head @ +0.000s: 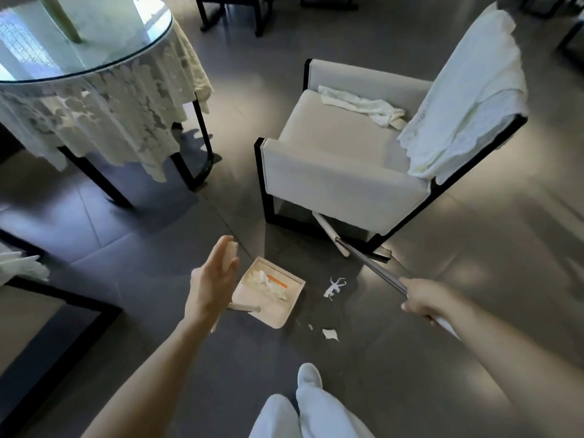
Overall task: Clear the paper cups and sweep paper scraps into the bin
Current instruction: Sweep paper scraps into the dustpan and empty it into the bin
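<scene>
- Hands apart: my left hand (215, 276) hovers, fingers straight, over the dustpan (284, 311); my right hand (423, 300) grips the broom (373, 267) pole.
- Scraps (335, 284) lie on the floor (410, 374) beside the dustpan; more sit inside it.
- Broom head reaches under the chair (341, 172).

floor (442, 358): glossy grey tiles, bright light patches | left: round glass-topped table (104, 66), lace cloth (104, 112), black legs | centre: pale armchair (335, 181), black frame, white cloth (467, 99) draped over back, crumpled cloth (363, 105) on seat
</scene>
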Tool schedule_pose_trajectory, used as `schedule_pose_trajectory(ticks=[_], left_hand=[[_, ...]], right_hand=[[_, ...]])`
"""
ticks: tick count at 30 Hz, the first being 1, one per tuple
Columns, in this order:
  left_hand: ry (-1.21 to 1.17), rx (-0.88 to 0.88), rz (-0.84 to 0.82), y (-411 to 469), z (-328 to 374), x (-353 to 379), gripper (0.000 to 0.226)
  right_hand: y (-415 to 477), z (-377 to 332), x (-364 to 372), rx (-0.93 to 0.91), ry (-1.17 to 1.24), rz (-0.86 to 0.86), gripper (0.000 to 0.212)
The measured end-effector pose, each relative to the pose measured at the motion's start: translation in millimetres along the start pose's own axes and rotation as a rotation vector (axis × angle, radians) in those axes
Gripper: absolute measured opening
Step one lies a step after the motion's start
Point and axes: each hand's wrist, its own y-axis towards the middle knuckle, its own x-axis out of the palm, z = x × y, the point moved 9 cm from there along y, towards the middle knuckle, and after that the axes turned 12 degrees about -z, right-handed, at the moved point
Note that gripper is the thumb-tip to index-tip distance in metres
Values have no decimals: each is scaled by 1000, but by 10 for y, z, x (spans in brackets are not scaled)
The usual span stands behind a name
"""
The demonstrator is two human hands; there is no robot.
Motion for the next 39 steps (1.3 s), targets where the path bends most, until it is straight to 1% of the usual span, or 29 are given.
schedule_pose_trajectory(ticks=[2,4,6,8,10,16,19,21,24,26,30,33,36,39], left_hand=[[53,53,-27,159,67,24,36],[71,74,-34,301,97,6,35],[69,59,-26,448,41,-31,31],[87,66,-45,625,20,-53,34],[53,87,-80,851,22,-69,37],[64,198,-156,1499,176,39,40],[77,248,-172,1753,296,94,42],[90,281,-187,1859,385,120,43],[79,305,-215,1936,451,162,41],[84,313,-230,1952,477,180,42],[90,295,-258,1938,461,169,47],[64,280,-263,1941,445,148,46],[49,270,-260,1964,444,151,46],[43,255,-267,2017,432,147,47]], right_hand=[[148,-38,-87,27,13,58,62],[257,-114,-132,48,30,116,66],[364,-213,-149,62,31,165,62],[460,-322,-120,82,53,209,55],[613,-440,-60,103,85,241,52],[1145,-721,95,182,88,355,57],[1467,-905,106,171,121,369,58],[1692,-995,78,144,193,379,55],[2050,-1041,50,62,305,349,50],[2243,-1033,73,23,384,284,48],[2409,-999,153,-1,550,162,56],[2380,-1121,256,-35,667,44,60],[2253,-1224,328,-89,751,-9,60],[2021,-1188,271,-155,727,-41,65]])
